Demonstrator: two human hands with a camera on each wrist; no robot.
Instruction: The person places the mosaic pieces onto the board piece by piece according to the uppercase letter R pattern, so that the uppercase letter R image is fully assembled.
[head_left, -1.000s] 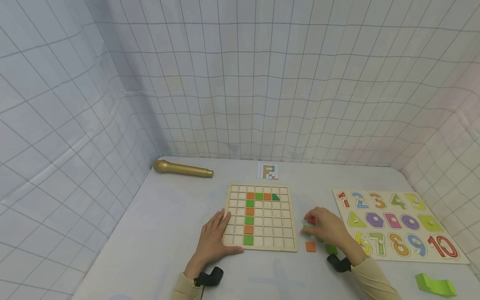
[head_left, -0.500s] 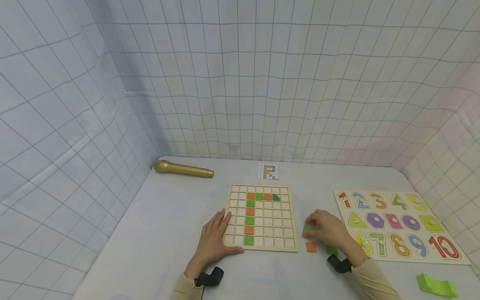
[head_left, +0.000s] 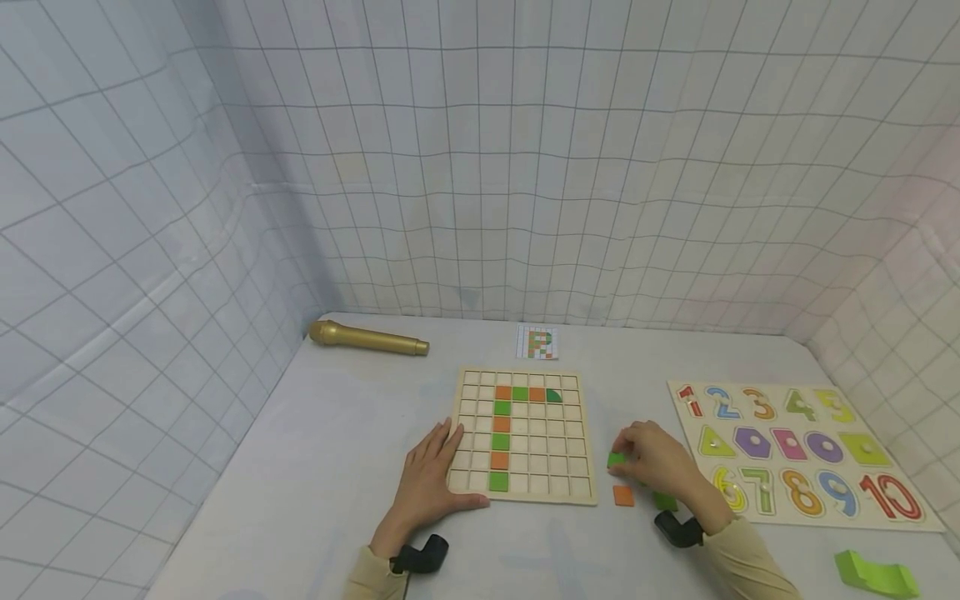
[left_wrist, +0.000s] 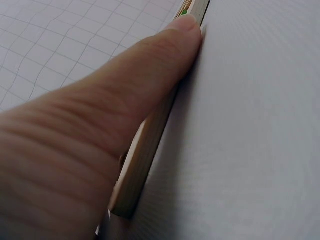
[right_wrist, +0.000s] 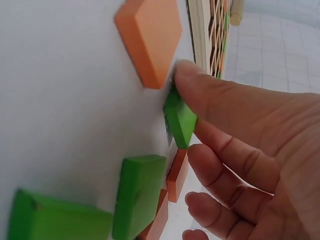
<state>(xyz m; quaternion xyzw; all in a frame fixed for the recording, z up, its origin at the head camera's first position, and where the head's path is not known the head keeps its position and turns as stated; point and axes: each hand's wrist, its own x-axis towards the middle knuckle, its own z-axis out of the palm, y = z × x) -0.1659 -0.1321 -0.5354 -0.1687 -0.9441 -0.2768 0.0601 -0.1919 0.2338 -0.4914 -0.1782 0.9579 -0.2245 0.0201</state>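
Head view: orange tile (head_left: 623, 496) sits loose off the near-right corner of the grid board (head_left: 522, 442). Left hand (head_left: 429, 485) lies spread on the board's near-left corner, thumb along the near edge. Right hand (head_left: 656, 460) is pinching a green tile (head_left: 616, 459), so it's def the nearer one. That tile's squarish, no long axis really, just right of the board's right edge. Patterned card (head_left: 537, 342) lies toward the tabletop's (head_left: 360, 417) far edge.
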